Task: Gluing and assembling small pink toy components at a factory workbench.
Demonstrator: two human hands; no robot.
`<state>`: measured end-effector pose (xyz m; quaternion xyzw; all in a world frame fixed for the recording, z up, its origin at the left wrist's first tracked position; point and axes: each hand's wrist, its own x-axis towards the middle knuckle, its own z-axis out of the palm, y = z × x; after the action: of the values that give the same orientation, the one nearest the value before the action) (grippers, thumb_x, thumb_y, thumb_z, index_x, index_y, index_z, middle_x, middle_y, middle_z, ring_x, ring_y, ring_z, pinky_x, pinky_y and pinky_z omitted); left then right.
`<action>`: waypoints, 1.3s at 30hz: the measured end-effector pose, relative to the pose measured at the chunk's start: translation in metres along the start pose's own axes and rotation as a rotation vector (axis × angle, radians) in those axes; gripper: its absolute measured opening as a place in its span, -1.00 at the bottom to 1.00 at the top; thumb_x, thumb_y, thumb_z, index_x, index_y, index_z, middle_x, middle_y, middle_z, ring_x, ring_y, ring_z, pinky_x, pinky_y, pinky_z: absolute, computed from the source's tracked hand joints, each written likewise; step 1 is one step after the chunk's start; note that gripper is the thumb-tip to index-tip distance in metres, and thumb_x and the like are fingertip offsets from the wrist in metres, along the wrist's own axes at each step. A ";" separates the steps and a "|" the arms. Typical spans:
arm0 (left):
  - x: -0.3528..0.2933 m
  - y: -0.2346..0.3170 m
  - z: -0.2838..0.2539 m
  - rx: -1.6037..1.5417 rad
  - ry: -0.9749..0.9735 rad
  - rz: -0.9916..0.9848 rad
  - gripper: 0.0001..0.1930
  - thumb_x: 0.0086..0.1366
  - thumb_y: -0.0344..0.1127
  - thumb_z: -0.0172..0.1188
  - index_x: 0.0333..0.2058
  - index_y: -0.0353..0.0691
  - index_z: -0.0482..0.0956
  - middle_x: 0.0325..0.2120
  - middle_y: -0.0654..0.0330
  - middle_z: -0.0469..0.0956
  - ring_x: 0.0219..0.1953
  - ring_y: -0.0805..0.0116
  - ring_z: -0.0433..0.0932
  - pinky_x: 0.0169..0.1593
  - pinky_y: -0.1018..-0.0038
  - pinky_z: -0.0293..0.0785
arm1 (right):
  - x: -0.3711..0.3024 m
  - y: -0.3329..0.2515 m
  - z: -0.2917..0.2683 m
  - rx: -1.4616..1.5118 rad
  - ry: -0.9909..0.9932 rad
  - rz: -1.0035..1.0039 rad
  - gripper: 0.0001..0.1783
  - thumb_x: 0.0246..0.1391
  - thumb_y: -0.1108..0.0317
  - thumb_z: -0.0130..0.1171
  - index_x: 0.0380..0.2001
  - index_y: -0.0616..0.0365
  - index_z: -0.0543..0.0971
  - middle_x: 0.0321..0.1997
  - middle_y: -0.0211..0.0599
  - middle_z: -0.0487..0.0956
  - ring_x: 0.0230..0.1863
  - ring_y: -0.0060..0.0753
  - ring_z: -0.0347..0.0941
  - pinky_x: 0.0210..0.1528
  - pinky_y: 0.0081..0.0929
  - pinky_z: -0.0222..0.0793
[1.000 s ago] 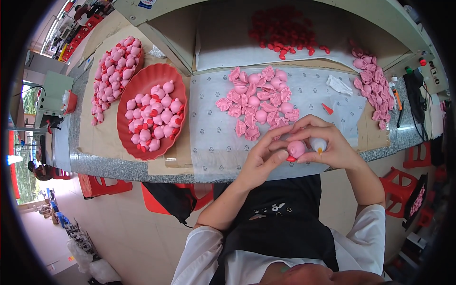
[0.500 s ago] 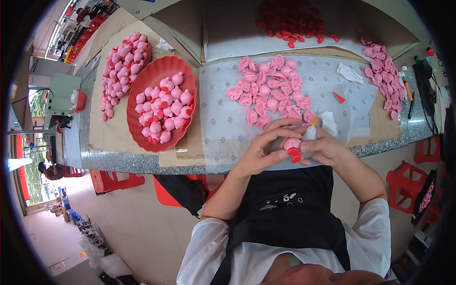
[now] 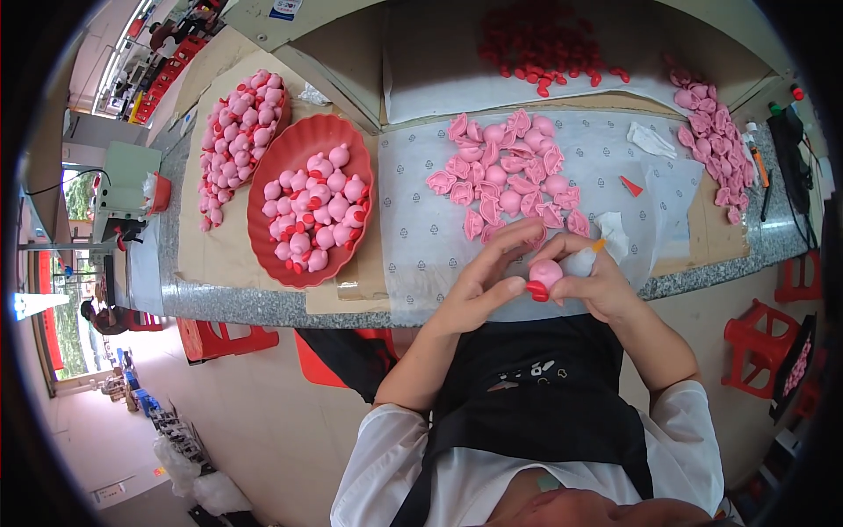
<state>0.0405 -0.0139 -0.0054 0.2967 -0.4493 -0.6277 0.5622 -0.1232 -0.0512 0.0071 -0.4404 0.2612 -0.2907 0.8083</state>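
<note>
Your left hand (image 3: 481, 283) closed on pink ball piece (image 3: 546, 271), red part (image 3: 536, 291) at its near side. Your right hand (image 3: 608, 288) clamped around white bottle (image 3: 577, 263), orange tip (image 3: 599, 245) pointing away from you, thumb touching same piece. Piece held over white paper (image 3: 417, 268) near front edge of tabletop (image 3: 237, 303); scalloped red bowl (image 3: 294, 145) to left.

From here the right grip (image 3: 608, 288) covers the lower end of the white bottle (image 3: 578, 263) — I can't see its base. Deep in the cabinet (image 3: 342, 61), the farthest red pieces (image 3: 531, 39) blur into shadow, and the cabinet's top runs out of my view.
</note>
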 end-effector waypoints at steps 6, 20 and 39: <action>-0.022 0.007 0.017 0.224 0.146 0.076 -0.63 -0.03 -0.49 0.13 -0.20 -0.31 0.29 -0.15 0.12 0.23 -0.11 0.40 0.27 -0.02 0.48 0.15 | -0.002 -0.004 0.018 -0.634 0.146 -0.529 -0.62 -0.43 0.50 0.27 -0.41 0.22 0.39 -0.33 -0.20 0.41 -0.29 -0.34 0.34 -0.25 -0.51 0.24; -0.029 -0.008 0.028 -0.289 0.239 0.209 -0.83 -0.02 -0.56 0.07 -0.39 -0.29 0.38 -0.32 0.07 0.31 -0.23 0.35 0.32 -0.13 0.48 0.25 | -0.001 -0.003 0.034 -1.031 0.278 -0.930 -0.65 -0.50 0.36 0.27 -0.51 0.21 0.45 -0.44 -0.29 0.47 -0.55 -0.36 0.33 -0.55 -0.54 0.25; -0.021 -0.029 0.015 -0.891 0.222 0.151 -0.88 0.10 -0.32 0.02 -0.35 -0.10 0.34 -0.27 0.21 0.33 -0.15 0.36 0.29 -0.06 0.40 0.20 | 0.013 0.028 0.045 -0.258 0.306 -0.585 -0.82 -0.34 0.57 0.19 -0.54 0.24 0.45 -0.30 -0.11 0.43 -0.26 -0.35 0.35 -0.18 -0.46 0.22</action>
<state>0.0186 0.0093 -0.0283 0.0583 -0.0932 -0.6815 0.7236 -0.0770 -0.0224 0.0026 -0.5463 0.2764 -0.5372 0.5801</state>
